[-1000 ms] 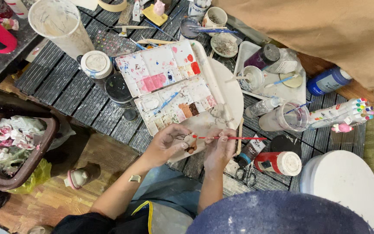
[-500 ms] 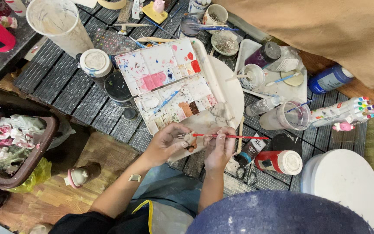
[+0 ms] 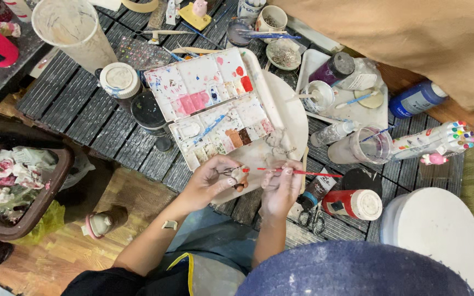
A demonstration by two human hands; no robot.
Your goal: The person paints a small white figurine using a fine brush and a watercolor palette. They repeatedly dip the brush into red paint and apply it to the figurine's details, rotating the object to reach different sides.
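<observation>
— While pinched in left hand [image 3: 207, 183] fingertips, figurine [image 3: 239, 175] sits just below palette [image 3: 209, 107], over plate [image 3: 289, 118] rim.
— And right hand [image 3: 281, 186]?
— Closed around red brush [image 3: 297, 172], tip touching figurine from 3 o'clock.
— Step?
— Looks like painting fine detail, midway. Next stroke likely needs steady grip, small turns, maybe fresh paint at 12 o'clock.
— Around?
— Red bottle [image 3: 352, 204] at 4 o'clock, scissors [image 3: 309, 218] beside.

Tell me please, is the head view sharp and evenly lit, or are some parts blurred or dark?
Head view: mostly sharp and evenly lit, so the paint palette, both hands and the thin red brush read clearly; the left hand holds a small figurine; the blue hat brim at the bottom is soft; the left edge is darker.
</observation>
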